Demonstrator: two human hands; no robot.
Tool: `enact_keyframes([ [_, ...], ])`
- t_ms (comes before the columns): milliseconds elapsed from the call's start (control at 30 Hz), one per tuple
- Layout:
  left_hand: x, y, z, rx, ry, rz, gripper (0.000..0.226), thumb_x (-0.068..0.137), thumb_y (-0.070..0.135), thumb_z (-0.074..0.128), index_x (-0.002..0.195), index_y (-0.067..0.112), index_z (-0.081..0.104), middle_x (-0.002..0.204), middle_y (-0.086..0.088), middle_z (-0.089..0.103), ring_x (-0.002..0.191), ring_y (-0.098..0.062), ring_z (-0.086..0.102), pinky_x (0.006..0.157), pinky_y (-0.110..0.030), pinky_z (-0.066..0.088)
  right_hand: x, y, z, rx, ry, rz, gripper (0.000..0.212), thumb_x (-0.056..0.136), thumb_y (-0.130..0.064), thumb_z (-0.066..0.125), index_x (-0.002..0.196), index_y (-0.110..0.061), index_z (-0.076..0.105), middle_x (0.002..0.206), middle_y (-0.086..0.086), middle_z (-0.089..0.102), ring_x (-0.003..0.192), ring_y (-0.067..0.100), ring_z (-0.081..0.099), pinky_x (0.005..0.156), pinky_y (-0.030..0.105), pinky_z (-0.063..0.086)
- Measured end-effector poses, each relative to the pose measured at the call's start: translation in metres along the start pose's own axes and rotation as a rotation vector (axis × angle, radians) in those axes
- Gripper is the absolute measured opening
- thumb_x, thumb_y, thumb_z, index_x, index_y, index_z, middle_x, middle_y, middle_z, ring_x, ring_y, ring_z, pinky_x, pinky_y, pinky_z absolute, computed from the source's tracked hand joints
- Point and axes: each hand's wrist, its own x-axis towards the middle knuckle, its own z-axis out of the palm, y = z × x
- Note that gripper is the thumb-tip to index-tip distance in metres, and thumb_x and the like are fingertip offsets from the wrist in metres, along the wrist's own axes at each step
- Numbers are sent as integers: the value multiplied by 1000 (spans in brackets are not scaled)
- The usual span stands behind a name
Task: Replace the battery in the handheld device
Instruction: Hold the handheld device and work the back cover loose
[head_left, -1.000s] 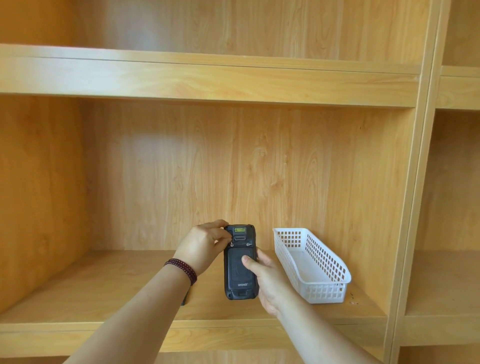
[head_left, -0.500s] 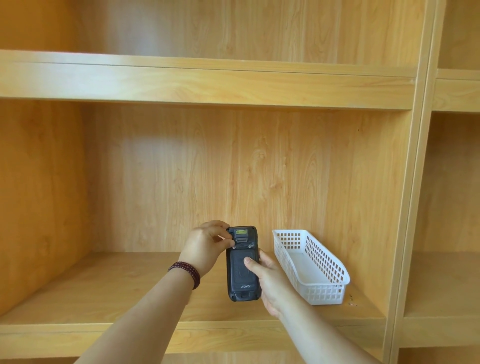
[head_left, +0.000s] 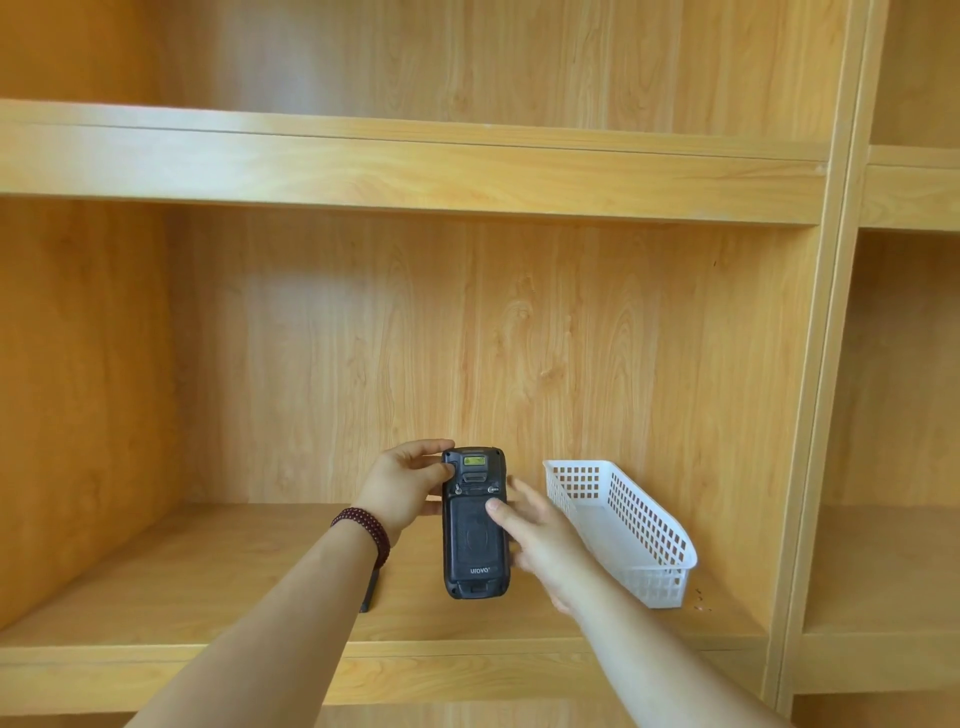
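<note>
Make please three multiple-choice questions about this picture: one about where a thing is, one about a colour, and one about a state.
1. Where is the white basket relative to the handheld device?
A. to its right, on the same shelf
B. on the shelf above
C. to its left, behind the arm

2. What colour is the bead bracelet on the left wrist?
A. white
B. dark red
C. blue

3. How is the device held?
A. lying flat on the shelf, untouched
B. upright, back side toward the camera, with both hands on it
C. inside the basket

Answers:
1 A, the basket stands on the shelf just right of the device.
2 B, the beads look dark red.
3 B, the left hand grips its upper part and the right hand holds its side, thumb on the back cover.
</note>
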Motion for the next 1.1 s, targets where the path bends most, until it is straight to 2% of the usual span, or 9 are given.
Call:
enact_keyframes([
  [133, 1, -1, 0, -10, 7, -2, 24, 90, -3, 59, 108, 12, 65, 98, -14, 70, 78, -23, 68, 79, -46, 59, 10, -24, -15, -433, 156, -293, 31, 91, -24, 66, 102, -51, 59, 119, -14, 61, 105, 1, 63, 92, 36, 56],
  [233, 0, -3, 2, -10, 7, -8, 23, 91, -3, 59, 108, 11, 65, 98, -15, 71, 78, -22, 68, 78, -46, 60, 12, -27, -17, -615, 103, -363, 16, 90, -14, 66, 96, -28, 70, 125, -10, 59, 105, 4, 64, 102, 31, 49],
  [333, 1, -5, 4, -14, 12, -12, 22, 90, -3, 59, 105, 13, 66, 99, -17, 71, 76, -22, 68, 74, -43, 60, 15, -23, -20, -794, 107, -432, 8, 90, -19, 66, 90, -24, 72, 136, -8, 53, 113, 7, 59, 105, 33, 43],
  [467, 0, -6, 5, -4, -3, -17, 23, 90, -4, 60, 107, 11, 66, 102, -20, 70, 80, -24, 68, 72, -40, 61, 14, -20, -24, -1037, 99, -504, 9, 93, -30, 59, 96, -25, 67, 140, -11, 47, 97, 12, 60, 86, 32, 51],
  [600, 1, -8, 5, -11, -6, -30, 25, 90, -4, 60, 110, 8, 67, 96, -16, 70, 79, -23, 67, 71, -39, 61, 19, -12, -25, -1294, 131, -730, 15, 93, -26, 53, 96, -16, 64, 132, 3, 56, 77, 22, 66, 61, 39, 57],
  [700, 1, -8, 3, -14, 0, -30, 23, 90, -4, 60, 104, 12, 68, 94, -15, 71, 79, -24, 66, 73, -40, 61, 24, -9, -23, -1350, 191, -872, 23, 88, -28, 45, 85, -12, 62, 111, 11, 67, 62, 23, 65, 42, 36, 54],
  [800, 1, -8, 2, -26, 3, -35, 24, 90, -5, 59, 106, 11, 68, 95, -16, 71, 81, -25, 66, 74, -42, 61, 26, -7, -21, -1376, 243, -945, 20, 85, -25, 53, 79, -9, 64, 100, 13, 70, 54, 21, 64, 35, 32, 51],
  [933, 2, -8, 2, -24, 4, -35, 26, 89, -5, 60, 110, 10, 68, 101, -20, 71, 84, -27, 67, 75, -43, 61, 26, -4, -21, -1394, 275, -975, 14, 76, -21, 73, 76, -7, 67, 103, 16, 72, 53, 20, 67, 33, 29, 50],
  [1100, 3, -9, 1, -31, 11, -38, 26, 90, -4, 60, 112, 9, 67, 99, -17, 72, 82, -25, 68, 73, -40, 61, 32, -2, -24, -1325, 225, -897, 15, 86, -21, 65, 83, -7, 68, 102, 10, 73, 64, 22, 70, 44, 34, 57],
])
